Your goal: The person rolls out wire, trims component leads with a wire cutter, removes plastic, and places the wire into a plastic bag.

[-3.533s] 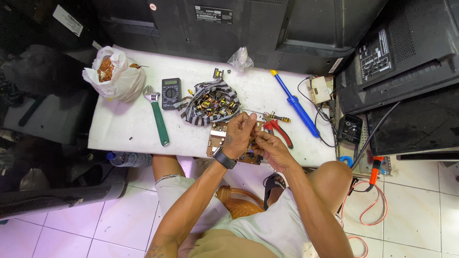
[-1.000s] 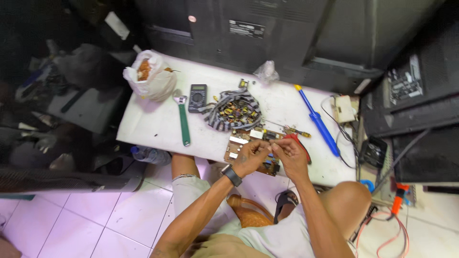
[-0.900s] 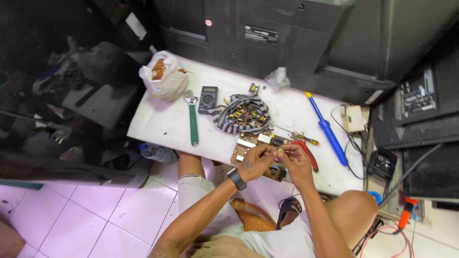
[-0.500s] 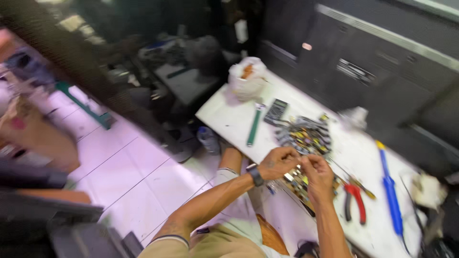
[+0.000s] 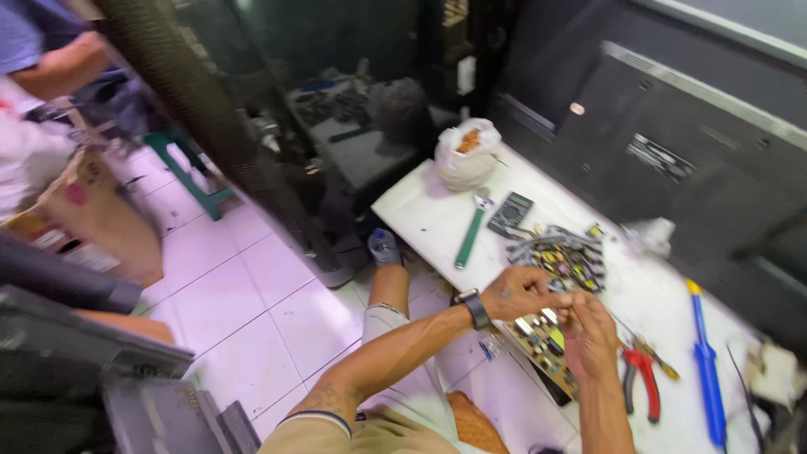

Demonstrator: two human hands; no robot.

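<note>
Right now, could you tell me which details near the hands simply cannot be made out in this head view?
- What the left hand and right hand pinch between them: too small, covered by fingers.
- Parts on the brown circuit board: motion-blurred, partly under the hands.
- The pale object at the table's right end: cut by the frame edge.
- Contents of the white bag: blurred.
- Red-handled pliers' tips: smeared.

- brown circuit board [image 5: 546, 346], studded with small components, lies flat at the table edge, directly under both hands
- its near end pokes out below the right hand, blurred
</note>
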